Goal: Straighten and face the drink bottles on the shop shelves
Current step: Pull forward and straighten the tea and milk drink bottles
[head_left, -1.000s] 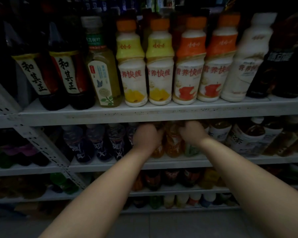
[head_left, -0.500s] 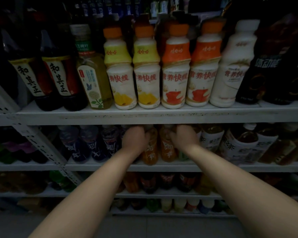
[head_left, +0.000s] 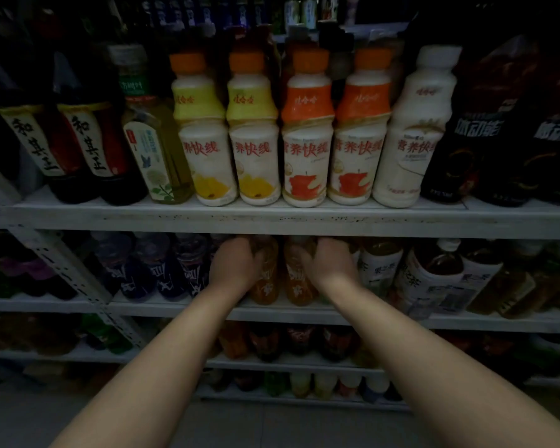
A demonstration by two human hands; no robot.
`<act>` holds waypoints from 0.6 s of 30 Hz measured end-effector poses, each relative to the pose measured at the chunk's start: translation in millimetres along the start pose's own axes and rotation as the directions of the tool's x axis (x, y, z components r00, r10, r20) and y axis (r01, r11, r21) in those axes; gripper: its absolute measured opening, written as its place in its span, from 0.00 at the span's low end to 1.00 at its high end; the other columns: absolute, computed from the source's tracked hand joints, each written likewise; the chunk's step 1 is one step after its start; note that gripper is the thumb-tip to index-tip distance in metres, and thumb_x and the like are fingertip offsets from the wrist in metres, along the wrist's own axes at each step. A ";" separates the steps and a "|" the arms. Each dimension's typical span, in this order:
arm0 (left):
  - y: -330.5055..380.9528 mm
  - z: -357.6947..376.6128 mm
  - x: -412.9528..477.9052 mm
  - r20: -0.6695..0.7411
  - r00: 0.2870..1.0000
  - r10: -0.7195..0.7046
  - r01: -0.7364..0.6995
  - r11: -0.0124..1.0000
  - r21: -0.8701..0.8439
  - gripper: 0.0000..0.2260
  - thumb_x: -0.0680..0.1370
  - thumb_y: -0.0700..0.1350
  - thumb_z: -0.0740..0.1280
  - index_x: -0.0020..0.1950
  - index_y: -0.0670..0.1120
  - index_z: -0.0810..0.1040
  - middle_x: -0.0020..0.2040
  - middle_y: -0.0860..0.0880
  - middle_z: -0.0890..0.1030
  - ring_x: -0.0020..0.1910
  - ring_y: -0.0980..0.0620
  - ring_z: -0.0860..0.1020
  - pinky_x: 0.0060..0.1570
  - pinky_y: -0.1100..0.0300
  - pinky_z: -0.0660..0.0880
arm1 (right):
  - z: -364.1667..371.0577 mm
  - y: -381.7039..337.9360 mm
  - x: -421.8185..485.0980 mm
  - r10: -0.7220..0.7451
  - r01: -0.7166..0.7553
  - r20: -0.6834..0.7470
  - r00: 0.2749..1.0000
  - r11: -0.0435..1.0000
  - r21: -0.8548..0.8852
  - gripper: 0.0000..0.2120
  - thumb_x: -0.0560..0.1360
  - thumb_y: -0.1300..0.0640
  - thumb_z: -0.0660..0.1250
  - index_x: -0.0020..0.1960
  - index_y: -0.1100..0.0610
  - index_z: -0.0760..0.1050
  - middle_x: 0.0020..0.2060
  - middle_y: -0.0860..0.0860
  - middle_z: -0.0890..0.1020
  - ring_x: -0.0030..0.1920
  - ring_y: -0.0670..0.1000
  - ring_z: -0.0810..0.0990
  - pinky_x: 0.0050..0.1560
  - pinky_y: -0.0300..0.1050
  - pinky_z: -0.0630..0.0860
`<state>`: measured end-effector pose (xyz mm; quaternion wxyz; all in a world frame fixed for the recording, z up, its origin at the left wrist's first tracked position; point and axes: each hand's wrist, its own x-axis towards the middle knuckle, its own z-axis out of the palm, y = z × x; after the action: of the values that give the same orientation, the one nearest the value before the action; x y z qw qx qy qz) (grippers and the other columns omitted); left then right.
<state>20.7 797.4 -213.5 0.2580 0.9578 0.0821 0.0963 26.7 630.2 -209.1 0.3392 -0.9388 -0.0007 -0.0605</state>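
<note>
Two orange drink bottles stand side by side on the second shelf, under the top shelf's edge. My left hand (head_left: pixel 232 265) curls round the left orange bottle (head_left: pixel 267 279) from its left side. My right hand (head_left: pixel 328 265) curls round the right orange bottle (head_left: pixel 295 279) from its right side. Both bottles stand upright with their white-lettered labels facing out; their caps are hidden behind the shelf edge above.
The white upper shelf (head_left: pixel 272 218) carries dark tea bottles (head_left: pixel 75 150), a green tea bottle (head_left: pixel 156 147) and white milk-drink bottles (head_left: pixel 304 140). Dark blue bottles (head_left: pixel 162 270) flank the orange ones at left, white-labelled tea bottles (head_left: pixel 434 279) at right. Lower shelves hold more drinks.
The view has shifted slightly, so the shelves sit a little lower and to the left in the frame. Both hands stay on the two orange bottles, with hardly any visible movement.
</note>
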 end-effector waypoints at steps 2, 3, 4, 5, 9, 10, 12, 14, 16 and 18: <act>-0.7 0.6 -4.7 0.001 1.000 -0.017 0.017 0.998 -0.062 0.09 0.76 0.49 0.67 0.52 0.44 0.76 0.50 0.44 0.80 0.49 0.46 0.77 0.43 0.60 0.71 | -11.1 16.7 -10.5 -0.141 0.143 -0.035 0.989 0.989 0.031 0.12 0.76 0.46 0.63 0.50 0.54 0.76 0.43 0.51 0.79 0.46 0.52 0.78 0.42 0.40 0.68; -2.2 1.3 -9.0 -0.017 1.000 0.003 -0.005 0.996 -0.093 0.11 0.76 0.49 0.67 0.55 0.44 0.75 0.51 0.45 0.79 0.50 0.46 0.77 0.45 0.59 0.72 | -17.6 27.6 -18.3 -0.213 0.219 -0.093 0.973 0.974 0.053 0.09 0.77 0.50 0.63 0.50 0.55 0.77 0.43 0.50 0.78 0.46 0.50 0.78 0.43 0.39 0.68; -3.4 2.4 -14.8 -0.053 0.998 0.043 -0.049 0.992 -0.116 0.12 0.76 0.49 0.67 0.57 0.45 0.75 0.52 0.45 0.78 0.52 0.47 0.76 0.46 0.58 0.72 | -24.6 40.1 -26.0 -0.262 0.276 -0.171 0.950 0.959 0.062 0.08 0.77 0.54 0.62 0.51 0.56 0.77 0.44 0.50 0.78 0.45 0.49 0.77 0.43 0.37 0.68; -4.6 3.9 -22.2 -0.102 0.990 0.093 -0.107 0.985 -0.136 0.13 0.76 0.48 0.67 0.58 0.45 0.74 0.52 0.45 0.77 0.53 0.47 0.75 0.47 0.58 0.72 | -32.3 53.2 -32.2 -0.284 0.307 -0.261 0.923 0.951 0.049 0.09 0.77 0.57 0.62 0.53 0.58 0.78 0.45 0.52 0.79 0.45 0.50 0.77 0.44 0.36 0.68; 2.7 14.3 -51.8 -0.250 0.950 0.186 -0.234 0.956 -0.177 0.18 0.74 0.43 0.68 0.63 0.46 0.75 0.59 0.49 0.76 0.55 0.53 0.74 0.50 0.64 0.68 | -64.5 95.1 -29.7 -0.136 0.150 -0.364 0.922 0.989 0.010 0.08 0.78 0.60 0.59 0.51 0.62 0.76 0.43 0.55 0.76 0.45 0.56 0.76 0.45 0.42 0.68; 7.9 18.8 -56.4 -0.250 0.942 0.224 -0.270 0.949 -0.164 0.17 0.73 0.42 0.68 0.62 0.46 0.76 0.58 0.48 0.77 0.53 0.52 0.76 0.48 0.65 0.68 | -69.9 100.3 -23.8 -0.072 0.075 -0.340 0.938 0.997 -0.003 0.07 0.78 0.59 0.59 0.49 0.60 0.74 0.43 0.55 0.75 0.45 0.56 0.76 0.44 0.43 0.68; 23.5 29.2 -60.6 -0.222 0.924 0.311 -0.348 0.925 -0.153 0.16 0.73 0.41 0.69 0.61 0.44 0.78 0.57 0.47 0.79 0.52 0.49 0.79 0.47 0.66 0.69 | -75.4 104.5 -12.0 0.039 -0.054 -0.294 0.955 0.998 -0.044 0.08 0.78 0.54 0.60 0.48 0.58 0.74 0.44 0.55 0.77 0.46 0.56 0.76 0.44 0.45 0.69; 43.8 38.0 -55.8 -0.158 0.915 0.370 -0.395 0.901 -0.177 0.17 0.75 0.42 0.69 0.63 0.43 0.77 0.59 0.45 0.78 0.54 0.48 0.78 0.49 0.65 0.69 | -75.0 100.5 -1.9 0.104 -0.127 -0.235 0.966 0.988 -0.084 0.12 0.77 0.49 0.62 0.51 0.57 0.76 0.46 0.56 0.80 0.47 0.57 0.78 0.44 0.44 0.71; 68.2 45.2 -45.3 -0.001 0.936 0.351 -0.344 0.916 -0.205 0.16 0.78 0.47 0.65 0.64 0.46 0.74 0.59 0.46 0.76 0.55 0.47 0.76 0.49 0.61 0.70 | -71.6 93.4 6.1 0.135 -0.156 -0.168 0.976 0.981 -0.114 0.17 0.75 0.44 0.64 0.53 0.57 0.77 0.47 0.56 0.81 0.47 0.56 0.79 0.43 0.42 0.70; 92.7 54.2 -33.0 0.187 0.952 0.244 -0.227 0.968 -0.105 0.12 0.79 0.52 0.60 0.60 0.48 0.72 0.57 0.46 0.74 0.54 0.46 0.75 0.46 0.57 0.70 | -68.3 88.5 12.4 0.156 -0.167 -0.114 0.981 0.980 -0.103 0.21 0.72 0.39 0.65 0.54 0.56 0.78 0.48 0.55 0.82 0.47 0.55 0.79 0.43 0.41 0.71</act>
<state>11.1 685.5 -216.9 0.2907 0.9542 -0.0629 0.0335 35.0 518.0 -211.9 0.2893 -0.9488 0.0969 -0.0821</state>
